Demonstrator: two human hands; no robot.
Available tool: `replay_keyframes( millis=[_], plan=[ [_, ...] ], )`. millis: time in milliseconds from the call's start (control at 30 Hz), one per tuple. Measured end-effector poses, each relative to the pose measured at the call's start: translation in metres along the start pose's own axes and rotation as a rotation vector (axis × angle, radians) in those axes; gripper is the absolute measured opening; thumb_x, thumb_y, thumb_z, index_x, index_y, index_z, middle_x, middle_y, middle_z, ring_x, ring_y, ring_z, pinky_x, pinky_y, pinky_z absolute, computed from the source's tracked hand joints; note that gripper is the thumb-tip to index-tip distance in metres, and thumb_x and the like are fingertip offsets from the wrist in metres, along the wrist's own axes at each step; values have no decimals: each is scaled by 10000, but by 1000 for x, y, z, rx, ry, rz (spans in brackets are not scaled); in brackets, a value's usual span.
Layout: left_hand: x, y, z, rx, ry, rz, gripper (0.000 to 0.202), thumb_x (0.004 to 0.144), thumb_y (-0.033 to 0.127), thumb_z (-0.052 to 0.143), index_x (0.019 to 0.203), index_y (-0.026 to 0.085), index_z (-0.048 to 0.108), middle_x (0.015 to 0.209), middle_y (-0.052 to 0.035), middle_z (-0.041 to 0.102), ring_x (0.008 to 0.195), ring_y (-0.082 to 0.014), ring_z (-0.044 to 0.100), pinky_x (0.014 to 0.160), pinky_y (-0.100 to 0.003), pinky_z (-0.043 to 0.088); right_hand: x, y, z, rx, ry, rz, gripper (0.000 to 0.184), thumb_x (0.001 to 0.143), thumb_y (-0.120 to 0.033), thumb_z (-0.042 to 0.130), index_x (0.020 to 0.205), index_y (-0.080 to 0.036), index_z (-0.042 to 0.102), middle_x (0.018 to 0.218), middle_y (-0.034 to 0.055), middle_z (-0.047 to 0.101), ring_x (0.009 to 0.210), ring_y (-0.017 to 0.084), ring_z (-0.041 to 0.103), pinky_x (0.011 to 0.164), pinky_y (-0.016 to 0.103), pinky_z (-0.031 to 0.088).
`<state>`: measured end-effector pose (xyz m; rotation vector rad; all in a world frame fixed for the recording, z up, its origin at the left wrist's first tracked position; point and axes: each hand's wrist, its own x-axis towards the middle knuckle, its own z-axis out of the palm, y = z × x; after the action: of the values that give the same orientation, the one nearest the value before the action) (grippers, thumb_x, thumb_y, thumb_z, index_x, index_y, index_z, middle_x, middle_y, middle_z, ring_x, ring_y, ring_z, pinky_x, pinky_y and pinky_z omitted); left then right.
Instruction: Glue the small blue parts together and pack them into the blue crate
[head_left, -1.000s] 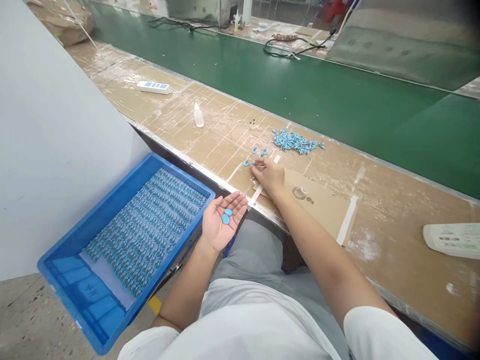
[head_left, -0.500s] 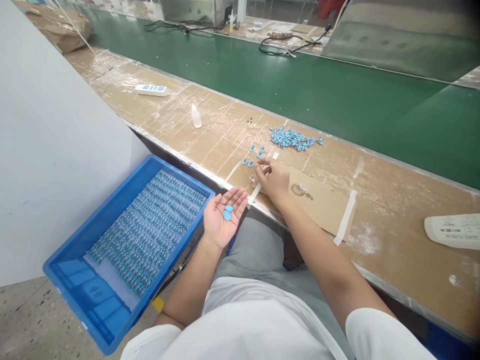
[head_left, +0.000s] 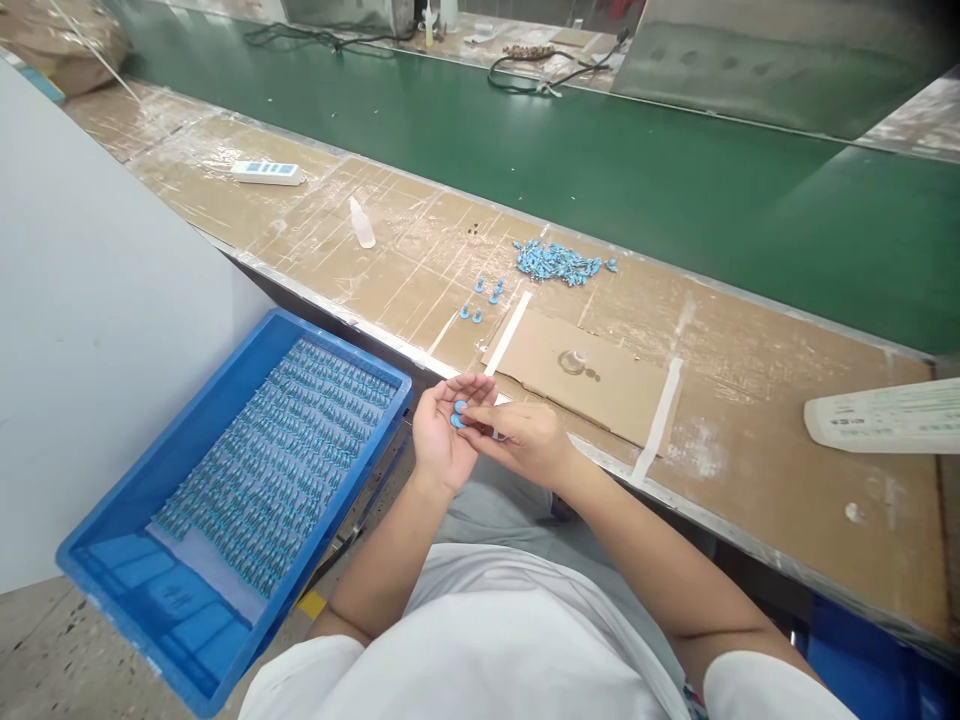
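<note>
The left hand (head_left: pixel 439 440) is held palm up with fingers spread just in front of the bench edge, small blue discs (head_left: pixel 456 414) lying on it, while the right hand (head_left: pixel 525 440) is laid across it with fingertips pressed together at those discs; whether one is pinched cannot be told. A few loose blue pieces (head_left: pixel 480 298) are scattered on the taped workbench (head_left: pixel 750 480) beyond the hands, a larger pile of blue parts (head_left: pixel 555 262) near the green conveyor belt (head_left: pixel 600 160), and a blue tray (head_left: pixel 225 500) filled with rows of parts is seen to the left
</note>
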<state>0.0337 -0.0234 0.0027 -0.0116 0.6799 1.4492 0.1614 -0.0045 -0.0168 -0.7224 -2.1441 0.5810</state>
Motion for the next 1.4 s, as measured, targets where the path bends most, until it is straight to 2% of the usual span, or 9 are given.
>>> replay_keyframes(
  millis=[133,267,433,600,900,1033,1233,1300,1400],
  plan=[
    [-8,-4,3,-24,-25,-34,254,852,263,484,797,119,686,855,-81,700,991,-212,668,1010,-395,462,-8,-6,1,-35,162,145,175,813,-272,703,981,-247,746,790,14,759,619,136,697,645,231,581],
    [-12,-7,4,-28,-36,-97,231,847,234,481,828,127,684,922,-92,702,1003,-214,656,933,-393,506,-12,-17,0,264,270,462,242,787,-287,732,1017,-215,746,865,38,762,596,163,700,590,282,612],
    [-8,-11,3,-44,2,-132,222,841,196,484,808,116,688,883,-90,692,974,-188,652,837,-296,519,-15,-22,-5,524,323,657,277,718,-276,797,978,-198,744,838,50,761,610,167,702,600,282,610],
    [-9,-17,-1,-2,-54,-101,156,834,165,561,879,117,702,862,-51,658,744,-102,603,644,-207,479,-13,-20,-14,848,502,976,406,614,-304,873,955,-169,699,684,31,732,439,111,605,353,170,430],
    [-19,-42,-13,227,-155,27,309,725,308,791,991,160,736,672,4,607,548,-61,475,565,-225,441,-12,-25,-10,1172,534,1152,446,560,-285,900,923,-170,668,536,-39,646,396,66,539,321,118,348],
    [-18,-44,-7,157,-155,23,288,741,330,780,991,195,730,606,36,535,523,-65,454,528,-228,444,-9,-28,-13,999,499,1084,460,616,-333,873,993,-160,673,605,15,699,435,114,603,341,158,411],
    [-10,-39,-2,6,-114,-55,247,787,264,745,1020,188,711,793,-12,622,607,-47,503,569,-173,474,-4,-34,-33,596,478,865,341,745,-432,763,973,-186,703,699,41,730,529,173,671,483,280,563],
    [-6,-35,-4,-39,-80,-52,246,785,225,746,1023,175,709,903,-41,654,672,-44,535,594,-139,479,0,-11,-50,337,551,755,282,789,-453,710,897,-192,716,741,53,736,562,173,674,535,297,572],
    [1,-28,-10,-57,-41,-36,243,764,193,760,1001,166,715,953,-59,673,740,-56,580,663,-130,516,11,59,-87,-139,627,663,324,813,-464,665,978,-193,729,820,66,742,665,185,679,663,327,569]
  ],
)
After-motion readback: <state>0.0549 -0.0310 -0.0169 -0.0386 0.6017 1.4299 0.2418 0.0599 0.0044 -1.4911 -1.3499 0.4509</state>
